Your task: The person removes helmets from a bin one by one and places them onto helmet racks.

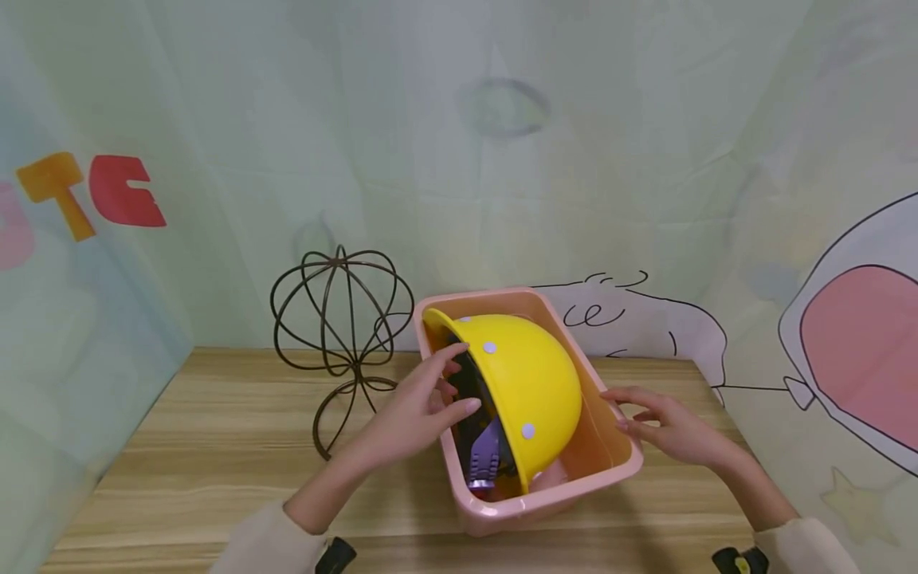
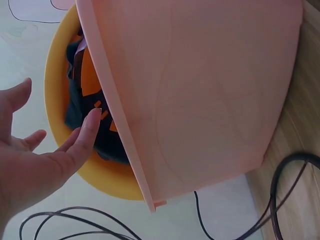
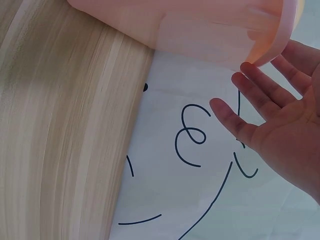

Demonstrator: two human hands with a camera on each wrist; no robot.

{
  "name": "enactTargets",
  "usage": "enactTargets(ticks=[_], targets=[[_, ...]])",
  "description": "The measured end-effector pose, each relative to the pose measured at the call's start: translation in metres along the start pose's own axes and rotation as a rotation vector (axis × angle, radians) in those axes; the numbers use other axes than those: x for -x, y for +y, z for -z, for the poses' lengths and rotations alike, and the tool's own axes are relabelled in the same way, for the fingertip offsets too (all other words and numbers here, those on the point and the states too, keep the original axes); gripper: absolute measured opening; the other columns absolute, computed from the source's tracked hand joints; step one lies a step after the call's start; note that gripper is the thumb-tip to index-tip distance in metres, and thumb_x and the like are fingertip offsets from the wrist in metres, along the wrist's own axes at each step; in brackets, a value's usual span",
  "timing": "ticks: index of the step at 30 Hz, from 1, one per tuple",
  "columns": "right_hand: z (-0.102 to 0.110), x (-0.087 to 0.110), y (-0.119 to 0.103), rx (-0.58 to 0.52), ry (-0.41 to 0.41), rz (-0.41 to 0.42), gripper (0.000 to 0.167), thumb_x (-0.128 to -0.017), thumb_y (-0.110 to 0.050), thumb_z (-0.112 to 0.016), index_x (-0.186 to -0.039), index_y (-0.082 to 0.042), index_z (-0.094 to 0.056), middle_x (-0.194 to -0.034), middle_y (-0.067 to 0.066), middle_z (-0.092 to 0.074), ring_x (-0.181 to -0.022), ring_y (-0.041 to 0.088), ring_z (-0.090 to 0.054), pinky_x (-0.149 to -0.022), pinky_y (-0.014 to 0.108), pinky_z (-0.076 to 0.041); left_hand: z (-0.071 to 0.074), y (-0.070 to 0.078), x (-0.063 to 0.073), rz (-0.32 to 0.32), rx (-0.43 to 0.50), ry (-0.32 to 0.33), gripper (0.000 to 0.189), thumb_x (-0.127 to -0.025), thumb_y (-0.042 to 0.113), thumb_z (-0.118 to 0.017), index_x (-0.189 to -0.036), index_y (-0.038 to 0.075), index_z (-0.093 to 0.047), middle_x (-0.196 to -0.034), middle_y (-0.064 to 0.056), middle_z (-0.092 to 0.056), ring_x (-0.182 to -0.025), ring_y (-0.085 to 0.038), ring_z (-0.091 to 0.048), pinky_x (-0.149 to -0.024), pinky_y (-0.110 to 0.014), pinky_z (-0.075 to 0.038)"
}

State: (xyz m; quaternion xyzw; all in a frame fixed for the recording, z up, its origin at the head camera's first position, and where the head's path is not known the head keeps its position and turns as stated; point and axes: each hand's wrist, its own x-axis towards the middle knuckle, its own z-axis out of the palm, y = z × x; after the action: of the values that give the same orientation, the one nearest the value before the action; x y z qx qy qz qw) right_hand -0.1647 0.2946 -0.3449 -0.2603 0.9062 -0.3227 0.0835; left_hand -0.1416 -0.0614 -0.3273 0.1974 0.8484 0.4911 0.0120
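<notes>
A yellow hard hat [image 1: 534, 383] lies on its side in a pink plastic bin [image 1: 548, 498], its hollow turned left. Dark straps and a purple piece [image 1: 484, 456] show inside the hat. My left hand [image 1: 423, 399] is at the hat's open side, fingers loosely spread, with a fingertip by the brim [image 1: 450, 321]. In the left wrist view, that hand [image 2: 42, 167] overlaps the dark lining [image 2: 107, 130]. My right hand [image 1: 670, 426] has its fingertips at the bin's right rim. Seen from the right wrist, its fingers [image 3: 267, 102] are extended beside the bin's corner.
A dark wire stand [image 1: 356, 365] with a globe-shaped top stands left of the bin. The bin is on a wood-grain table [image 1: 237, 446]. Behind it hangs a pale printed cloth [image 1: 631, 199] with line drawings, close to the table's back edge.
</notes>
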Motion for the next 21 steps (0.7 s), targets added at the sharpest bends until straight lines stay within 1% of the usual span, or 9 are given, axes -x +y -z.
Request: enactTargets(ticks=[4,8,13,21], targets=[[0.0,0.0,0.001,-0.001,-0.001,-0.002,0.039,-0.089,-0.02,-0.06,-0.126,-0.01,-0.053,-0.126,0.01,-0.054,-0.11,0.032,-0.049,-0.083,0.046,-0.049,-0.004,0.006,-0.007,-0.007,-0.017,-0.01,0.065,-0.086,0.029,-0.064,-0.14,0.02,-0.031,-0.121,-0.007,-0.046,-0.095,-0.02,-0.053,-0.077,-0.03,-0.051],[-0.001,0.0,0.002,0.004,0.005,-0.003,0.039,-0.088,-0.02,-0.06,-0.126,-0.01,-0.053,-0.125,0.01,-0.054,-0.11,0.031,-0.049,-0.083,0.045,-0.049,-0.007,0.01,-0.011,0.009,-0.025,-0.021,0.065,-0.086,0.03,-0.064,-0.14,0.017,-0.031,-0.117,-0.011,-0.047,-0.092,-0.02,-0.054,-0.075,-0.028,-0.051],[-0.001,-0.001,0.002,0.002,0.007,0.001,0.039,-0.089,-0.02,-0.06,-0.126,-0.011,-0.053,-0.125,0.01,-0.054,-0.111,0.031,-0.049,-0.083,0.045,-0.049,-0.011,0.011,-0.017,0.033,-0.025,-0.022,0.064,-0.086,0.03,-0.064,-0.139,0.014,-0.031,-0.104,-0.009,-0.051,-0.083,-0.016,-0.054,-0.071,-0.026,-0.052],[-0.002,0.0,0.002,0.001,0.008,-0.005,0.038,-0.089,-0.021,-0.059,-0.126,-0.012,-0.054,-0.125,0.008,-0.054,-0.111,0.03,-0.049,-0.083,0.04,-0.049,-0.02,0.012,-0.02,0.04,-0.029,-0.003,0.069,-0.085,0.032,-0.064,-0.139,0.011,-0.027,-0.096,-0.006,-0.052,-0.079,-0.016,-0.053,-0.069,-0.025,-0.051]])
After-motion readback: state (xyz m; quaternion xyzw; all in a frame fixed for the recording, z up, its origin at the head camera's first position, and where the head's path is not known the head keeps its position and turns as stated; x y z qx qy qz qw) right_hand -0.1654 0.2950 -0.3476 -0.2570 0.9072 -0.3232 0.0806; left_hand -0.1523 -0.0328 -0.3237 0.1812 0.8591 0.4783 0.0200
